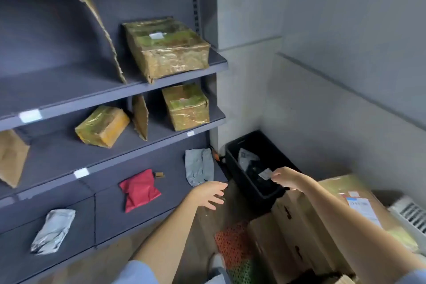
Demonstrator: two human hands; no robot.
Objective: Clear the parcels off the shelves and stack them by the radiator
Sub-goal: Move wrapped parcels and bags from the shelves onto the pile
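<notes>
- The grey shelves [69, 90] fill the left side, and parcels lie on several levels.
- A big cardboard box [327, 221] with a white label stands on the floor at lower right, just beside the white radiator [410, 217].
- The largest taped parcel [166, 48] sits on an upper shelf, with two smaller taped parcels [185, 106] [102, 125] one level below.
- A black bin [251, 168] stands in the corner.
- A grey mailer [199, 166], a red pouch [139, 189] and a silver pouch [53, 230] lie on the lower shelves.
- The left hand [209, 193] reaches out near the grey mailer, fingers spread and holding nothing.
- The right hand [285, 177] pinches a small paper slip [265, 174] over the bin.
</notes>
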